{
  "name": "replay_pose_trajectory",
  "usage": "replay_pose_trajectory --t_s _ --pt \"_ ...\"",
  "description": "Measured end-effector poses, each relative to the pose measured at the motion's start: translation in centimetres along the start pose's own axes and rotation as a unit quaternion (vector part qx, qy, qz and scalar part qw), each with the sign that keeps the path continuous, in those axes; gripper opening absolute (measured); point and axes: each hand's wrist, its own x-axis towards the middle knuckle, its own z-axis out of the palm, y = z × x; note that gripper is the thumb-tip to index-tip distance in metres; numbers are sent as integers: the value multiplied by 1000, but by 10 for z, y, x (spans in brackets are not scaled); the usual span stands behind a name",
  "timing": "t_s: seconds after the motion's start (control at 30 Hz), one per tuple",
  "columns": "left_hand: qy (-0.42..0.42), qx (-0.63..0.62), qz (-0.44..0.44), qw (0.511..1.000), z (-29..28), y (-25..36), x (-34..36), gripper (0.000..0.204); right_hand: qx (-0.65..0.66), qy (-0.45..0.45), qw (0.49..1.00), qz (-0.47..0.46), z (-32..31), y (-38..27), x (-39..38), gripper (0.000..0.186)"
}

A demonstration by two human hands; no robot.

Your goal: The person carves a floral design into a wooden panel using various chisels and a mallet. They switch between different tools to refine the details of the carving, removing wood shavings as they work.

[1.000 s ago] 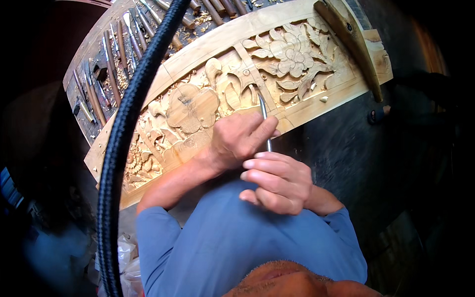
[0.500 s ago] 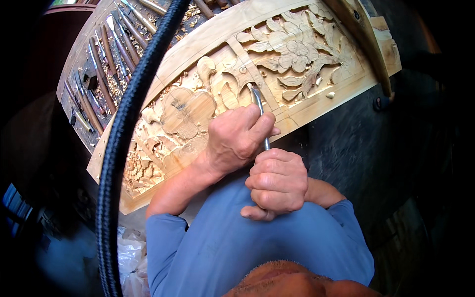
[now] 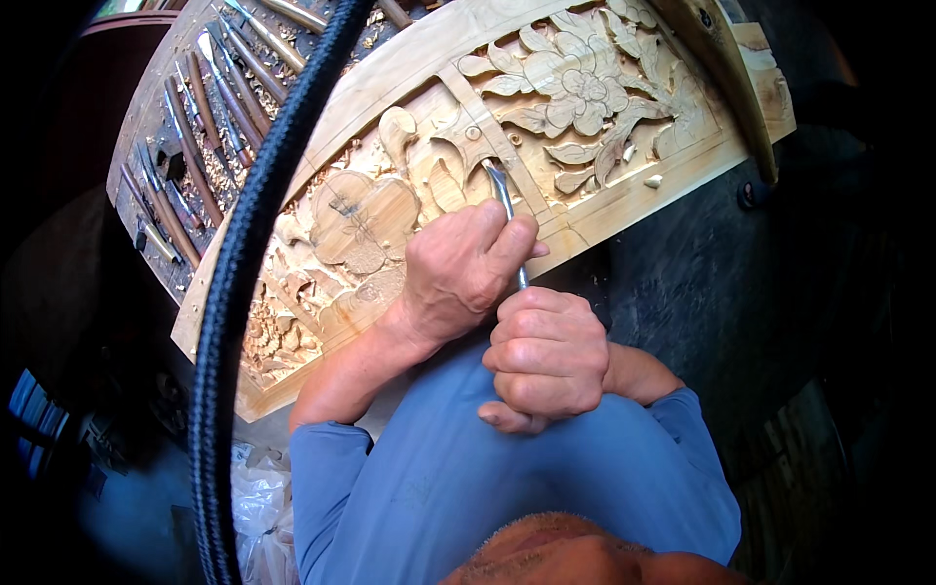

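Note:
A carving gouge (image 3: 503, 189) with a bright metal shank slants between my two hands. Its tip meets the wood beside a curved cut-out in the carved wooden panel (image 3: 606, 226). My left hand (image 3: 465, 261) is closed round the shank near the tip, its heel over the panel. Behind it, close to my body, my right hand (image 3: 546, 353) is wrapped round the rear end, so the handle is hidden. Raised flowers and leaves with pencil lines cover the panel; a large flower block (image 3: 363, 222) left of my left hand is only roughly shaped.
Several chisels and gouges (image 3: 194, 146) lie among wood shavings on the bench at upper left. A thick wooden bar (image 3: 720, 73) crosses the panel's right end. A black braided cord (image 3: 226, 322) hangs across the left side. A clear plastic bag (image 3: 261, 507) is at lower left.
The view has shifted slightly. Both hands keep their grip on the gouge, whose tip stays at about the same spot beside the cut-out.

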Motion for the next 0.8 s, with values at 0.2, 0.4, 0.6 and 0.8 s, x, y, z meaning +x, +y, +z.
replay_pose_trajectory --t_s 0.2,0.4,0.6,0.8 --pt "-5 3 -4 1000 0 -1 1 22 1 4 1000 -1 0 2 2 29" --pt "6 -14 -26 1000 3 -2 3 21 -2 -13 1000 11 2 3 6 26" --pt "10 -31 -38 999 3 -5 1 21 -25 9 1000 11 15 2 12 26" --pt "16 -34 -17 999 3 -5 -1 23 20 12 1000 7 3 0 8 29"
